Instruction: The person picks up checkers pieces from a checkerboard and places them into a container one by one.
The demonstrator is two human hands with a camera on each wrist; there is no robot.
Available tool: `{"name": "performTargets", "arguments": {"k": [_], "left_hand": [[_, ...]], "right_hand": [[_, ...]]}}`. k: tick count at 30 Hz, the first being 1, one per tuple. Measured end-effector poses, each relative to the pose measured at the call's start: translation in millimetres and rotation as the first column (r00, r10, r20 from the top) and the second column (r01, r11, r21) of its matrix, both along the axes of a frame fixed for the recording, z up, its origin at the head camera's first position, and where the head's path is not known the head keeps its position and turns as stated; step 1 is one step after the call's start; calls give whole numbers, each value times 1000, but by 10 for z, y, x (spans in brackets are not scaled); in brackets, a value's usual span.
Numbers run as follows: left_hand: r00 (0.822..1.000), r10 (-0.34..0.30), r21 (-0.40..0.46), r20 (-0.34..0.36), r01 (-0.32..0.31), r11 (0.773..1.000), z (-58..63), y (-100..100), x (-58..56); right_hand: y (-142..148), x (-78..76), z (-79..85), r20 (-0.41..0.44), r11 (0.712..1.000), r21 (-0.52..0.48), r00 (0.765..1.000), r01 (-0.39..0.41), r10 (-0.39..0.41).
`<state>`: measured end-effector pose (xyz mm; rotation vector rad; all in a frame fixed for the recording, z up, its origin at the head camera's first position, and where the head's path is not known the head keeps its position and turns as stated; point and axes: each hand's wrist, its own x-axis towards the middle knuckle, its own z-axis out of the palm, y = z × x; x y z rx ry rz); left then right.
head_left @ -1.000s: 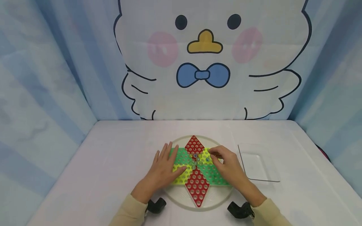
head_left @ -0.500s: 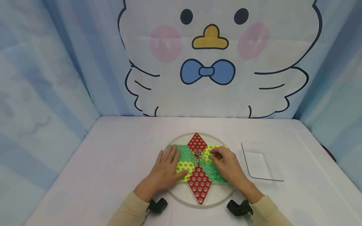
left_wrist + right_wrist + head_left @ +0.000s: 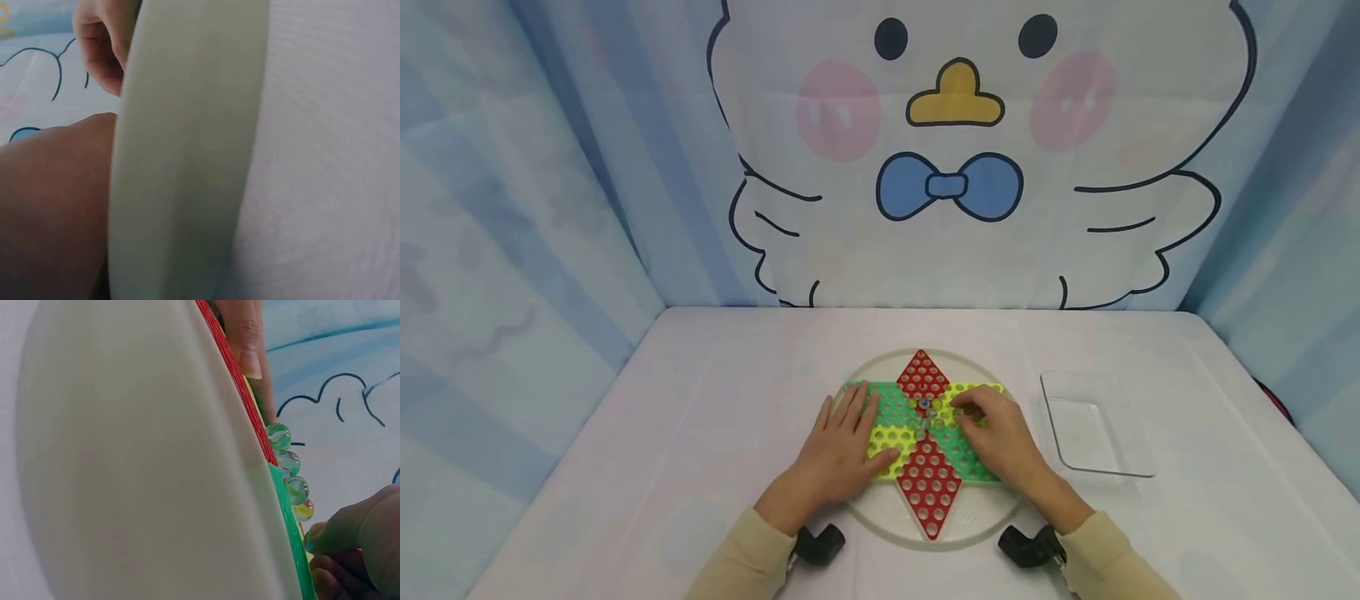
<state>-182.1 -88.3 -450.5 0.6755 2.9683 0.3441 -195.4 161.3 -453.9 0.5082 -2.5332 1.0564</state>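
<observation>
A Chinese checkers board (image 3: 929, 492) with red, green and yellow sections sits on a round pale base (image 3: 887, 525). Several glass marbles (image 3: 297, 490) rest in holes near its centre. My left hand (image 3: 838, 454) lies flat on the green and yellow left side, fingers straight, thumb pointing inward. Over the right side, my right hand (image 3: 1003, 433) has its thumb and fingertips down at the yellow section. In the right wrist view it pinches a bluish marble (image 3: 309, 542), mostly hidden by the thumb, low against the board. The left wrist view shows mainly the base's rim (image 3: 187, 150).
A clear plastic tray (image 3: 1097, 471) stands to the right of the board. The table (image 3: 700, 375) has a pale cloth, with a cartoon-printed curtain (image 3: 940, 267) behind it. Black wrist devices (image 3: 820, 546) sit at both cuffs.
My right fingers have come in over the bluish marble that showed beside them on the yellow section. The left hand stays put on the board. The head view has shifted slightly.
</observation>
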Motion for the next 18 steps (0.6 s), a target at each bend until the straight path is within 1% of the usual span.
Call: {"name": "performTargets", "arguments": {"k": [4, 9, 13, 18], "left_hand": [[1000, 0, 0, 0, 0, 1000, -4, 0, 7], [1000, 0, 10, 2, 0, 1000, -4, 5, 15], [1000, -1, 16, 2, 1, 1000, -7, 5, 14], [1000, -4, 30, -1, 4, 1000, -6, -4, 19]], "right_hand": [[7, 8, 5, -16, 1000, -10, 1000, 2, -2], [34, 23, 36, 10, 1000, -22, 1000, 4, -4], [49, 39, 97, 41, 999, -37, 999, 6, -5], [64, 65, 211, 29, 997, -66, 999, -27, 29]]}}
